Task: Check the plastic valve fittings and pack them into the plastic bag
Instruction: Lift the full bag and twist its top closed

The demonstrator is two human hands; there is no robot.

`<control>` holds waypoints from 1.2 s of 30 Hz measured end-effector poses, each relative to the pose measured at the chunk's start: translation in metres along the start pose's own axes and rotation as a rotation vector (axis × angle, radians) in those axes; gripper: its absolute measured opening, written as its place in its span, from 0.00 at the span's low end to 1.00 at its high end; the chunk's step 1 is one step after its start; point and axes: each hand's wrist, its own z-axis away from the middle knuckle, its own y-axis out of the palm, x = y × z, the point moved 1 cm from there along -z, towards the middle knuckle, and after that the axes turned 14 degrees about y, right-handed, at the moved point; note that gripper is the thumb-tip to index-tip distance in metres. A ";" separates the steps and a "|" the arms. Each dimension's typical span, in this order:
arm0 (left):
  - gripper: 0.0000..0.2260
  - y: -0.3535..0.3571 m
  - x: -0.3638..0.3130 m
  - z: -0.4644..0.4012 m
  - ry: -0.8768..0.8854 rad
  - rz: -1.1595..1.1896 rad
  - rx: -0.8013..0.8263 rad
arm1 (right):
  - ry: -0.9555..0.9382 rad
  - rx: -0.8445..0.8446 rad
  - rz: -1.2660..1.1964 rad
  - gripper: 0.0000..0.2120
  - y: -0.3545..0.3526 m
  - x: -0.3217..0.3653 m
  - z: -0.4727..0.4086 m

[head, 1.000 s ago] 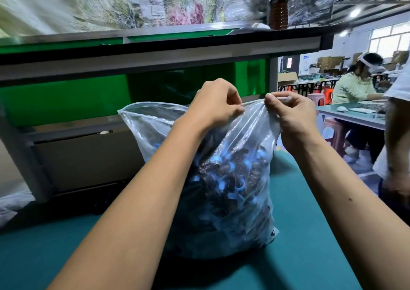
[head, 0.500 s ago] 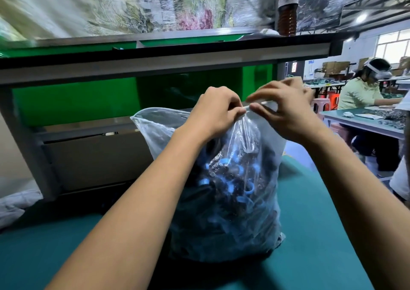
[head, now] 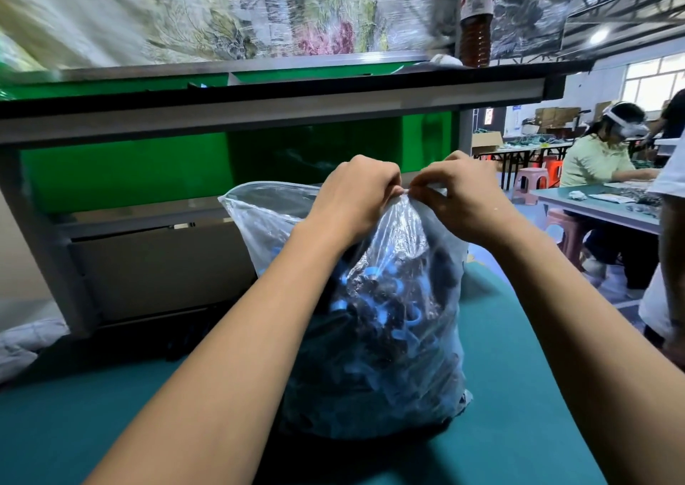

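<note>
Both hands, left (head: 356,197) and right (head: 461,197), pinch the top edge of the plastic bag (head: 374,336), full of valve fittings (head: 385,310), on the desk (head: 519,392).

Both hands, left hand (head: 356,197) and right hand (head: 461,197), pinching full plastic bag (head: 389,336) top on teal table (head: 519,410).

bottle (head: 477,17) top cut off; fittings (head: 374,314) blurred inside bag (head: 267,217).

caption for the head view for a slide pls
Left hand and right hand pinch the top edge of a plastic bag full of valve fittings.
</note>
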 end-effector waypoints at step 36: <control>0.06 -0.030 0.040 0.037 -0.144 0.125 -0.111 | -0.011 0.015 0.018 0.07 0.022 0.034 0.000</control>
